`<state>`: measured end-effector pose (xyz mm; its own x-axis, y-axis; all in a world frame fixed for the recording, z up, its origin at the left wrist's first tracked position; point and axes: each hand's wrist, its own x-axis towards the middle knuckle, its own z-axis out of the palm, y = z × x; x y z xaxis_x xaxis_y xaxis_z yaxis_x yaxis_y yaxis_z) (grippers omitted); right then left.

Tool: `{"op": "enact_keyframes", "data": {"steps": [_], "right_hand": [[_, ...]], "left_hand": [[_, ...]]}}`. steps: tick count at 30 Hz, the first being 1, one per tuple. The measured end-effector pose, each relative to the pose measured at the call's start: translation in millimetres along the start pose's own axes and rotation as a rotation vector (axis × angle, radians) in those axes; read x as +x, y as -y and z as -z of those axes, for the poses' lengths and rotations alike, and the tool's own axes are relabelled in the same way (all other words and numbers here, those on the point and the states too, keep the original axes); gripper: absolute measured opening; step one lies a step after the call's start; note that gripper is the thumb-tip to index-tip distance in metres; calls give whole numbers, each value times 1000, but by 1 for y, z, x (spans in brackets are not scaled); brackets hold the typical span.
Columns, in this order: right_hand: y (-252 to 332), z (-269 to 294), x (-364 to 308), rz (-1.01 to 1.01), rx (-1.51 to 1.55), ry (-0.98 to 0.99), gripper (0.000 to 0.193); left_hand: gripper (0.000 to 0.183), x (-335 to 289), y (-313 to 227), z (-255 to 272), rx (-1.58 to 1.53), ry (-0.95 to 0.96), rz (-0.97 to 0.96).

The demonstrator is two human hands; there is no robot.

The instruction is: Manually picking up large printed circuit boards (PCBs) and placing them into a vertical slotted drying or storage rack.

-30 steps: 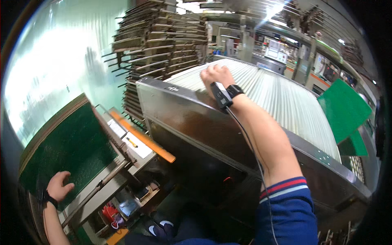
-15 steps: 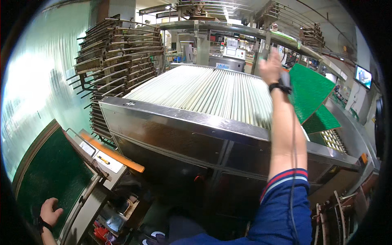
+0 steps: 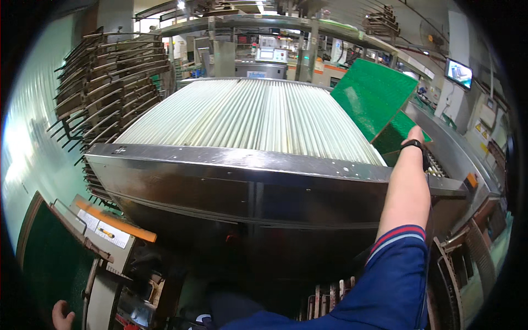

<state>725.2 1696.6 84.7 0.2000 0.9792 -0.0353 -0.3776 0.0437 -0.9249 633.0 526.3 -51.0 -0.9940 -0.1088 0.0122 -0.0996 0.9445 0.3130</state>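
My right hand (image 3: 416,135) reaches far forward to the right edge of a smaller green board (image 3: 394,136). Its fingers are foreshortened, so whether they grip that edge cannot be made out. Above and left of it, a larger bright green board (image 3: 371,99) stands tilted on the right side of the roller bed. At the lower left, my left hand (image 3: 62,315) is open, thumb apart from the fingers, in front of dark green boards (image 3: 52,264) leaning in a stack. The picture's rim cuts off part of that hand.
A wide bed of white rollers (image 3: 242,115) in a steel frame (image 3: 242,157) fills the middle. Metal racks (image 3: 110,88) stand at the left. An orange bar (image 3: 118,221), a paper and a yellow cutter (image 3: 106,233) lie on a side table. More racks (image 3: 462,264) are at the lower right.
My right hand has come down from above the roller bed to the smaller green board's edge. The whole view has swung rightward; my left hand sits lower, near the rim.
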Motion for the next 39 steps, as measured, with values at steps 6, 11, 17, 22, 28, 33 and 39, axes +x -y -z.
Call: {"op": "enact_keyframes", "data": {"steps": [6, 11, 17, 22, 28, 33, 39], "right_hand": [[15, 10, -29, 194, -93, -105, 53], [12, -2, -37, 294, -167, -57, 60], [6, -12, -40, 554, -154, 320, 81], [4, -11, -35, 612, -559, 309, 95], [-1, -16, -38, 580, -831, 212, 105], [0, -14, -29, 582, -813, 210, 104], [-4, -20, -18, 576, -804, 221, 106]], "left_hand": [[51, 11, 18, -9, -179, 50, 42], [51, 12, 46, -15, -177, -32, 48], [50, 2, -3, -5, -180, 32, 33], [49, -2, -19, -2, -118, 1, -10], [43, -3, 1, -2, -65, -57, -66], [43, -7, -42, 1, -96, 55, 69], [43, -2, 19, -17, -125, -102, -54]]}}
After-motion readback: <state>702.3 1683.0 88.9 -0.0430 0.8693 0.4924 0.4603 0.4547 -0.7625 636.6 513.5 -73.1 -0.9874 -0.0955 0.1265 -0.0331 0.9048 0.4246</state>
